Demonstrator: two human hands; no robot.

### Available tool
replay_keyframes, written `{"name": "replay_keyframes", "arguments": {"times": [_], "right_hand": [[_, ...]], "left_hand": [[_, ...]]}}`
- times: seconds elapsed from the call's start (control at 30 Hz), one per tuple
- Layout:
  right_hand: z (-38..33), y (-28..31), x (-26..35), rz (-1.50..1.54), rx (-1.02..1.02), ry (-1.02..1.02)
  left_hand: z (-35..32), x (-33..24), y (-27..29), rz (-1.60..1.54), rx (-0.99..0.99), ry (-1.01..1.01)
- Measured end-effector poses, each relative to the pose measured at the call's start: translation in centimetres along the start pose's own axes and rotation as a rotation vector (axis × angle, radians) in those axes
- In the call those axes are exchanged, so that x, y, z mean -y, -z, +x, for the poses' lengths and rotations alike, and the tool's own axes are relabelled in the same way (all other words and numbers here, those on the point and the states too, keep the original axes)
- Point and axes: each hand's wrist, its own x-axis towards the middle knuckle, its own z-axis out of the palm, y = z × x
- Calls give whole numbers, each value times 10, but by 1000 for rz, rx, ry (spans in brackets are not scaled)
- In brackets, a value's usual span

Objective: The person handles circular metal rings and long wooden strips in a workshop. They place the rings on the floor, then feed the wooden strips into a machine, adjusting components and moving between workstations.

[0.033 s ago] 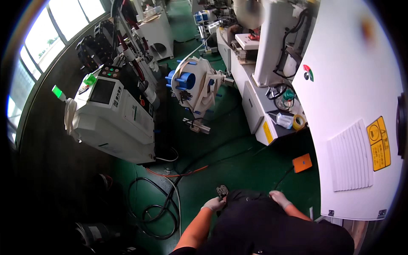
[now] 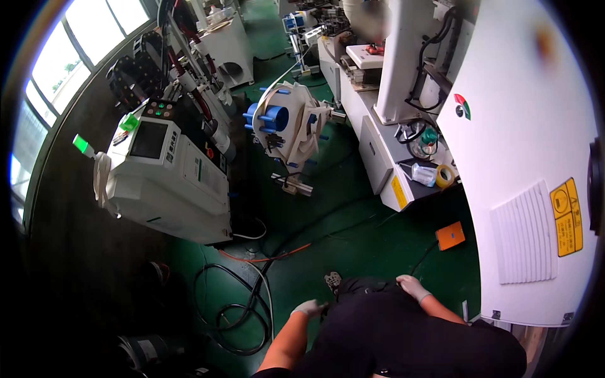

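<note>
My left hand (image 2: 309,308), in a pale glove, hangs beside my dark clothing at the lower middle, just short of my patterned shoe (image 2: 333,280). Its fingertips blur against the black cloth, so I cannot make out their shape or anything in them. On the other side, my right hand (image 2: 413,288), also gloved, lies against the edge of the dark trousers (image 2: 372,285). Its fingers are small and partly turned away, and no object shows in them. Nearest to it is an orange foot pedal (image 2: 450,236) with a black cable, on the green floor.
A white machine (image 2: 173,179) with a screen stands at the left. Coiled black hoses (image 2: 236,309) lie on the floor beside my left arm. Ahead is a white reel stand (image 2: 293,123) with blue parts. A workbench (image 2: 378,157) holds yellow tape (image 2: 445,176); a white cabinet (image 2: 523,145) rises at the right.
My left hand has shifted slightly left and down, away from the shoe. My right hand has moved a little up and left. The view has tilted slightly.
</note>
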Motion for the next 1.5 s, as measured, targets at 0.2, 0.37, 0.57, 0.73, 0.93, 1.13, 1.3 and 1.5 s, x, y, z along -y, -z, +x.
{"name": "replay_keyframes", "arguments": {"times": [0.2, 0.37, 0.57, 0.73, 0.93, 1.13, 1.3, 1.5], "right_hand": [[161, 46, 157, -48, 197, 59], [336, 76, 244, -51, 72, 113], [506, 67, 451, 251, -305, -55], [610, 110, 578, 17, -474, 139], [725, 144, 608, 108, -843, -130], [807, 124, 587, 280, -993, -230], [809, 118, 580, 339, -1066, -279], [799, 147, 576, 122, -1113, -110]], "left_hand": [[-93, 251, 6, -1071, -650, 267], [-36, 445, 1, -2049, -759, 446], [102, 463, 185, -1818, -512, -111], [116, 336, 460, -1428, -586, -302], [68, 204, 707, -1168, -668, -576], [112, 105, 826, -854, -862, -691], [123, 65, 832, -598, -921, -449], [112, 59, 843, -547, -716, -452]]}}
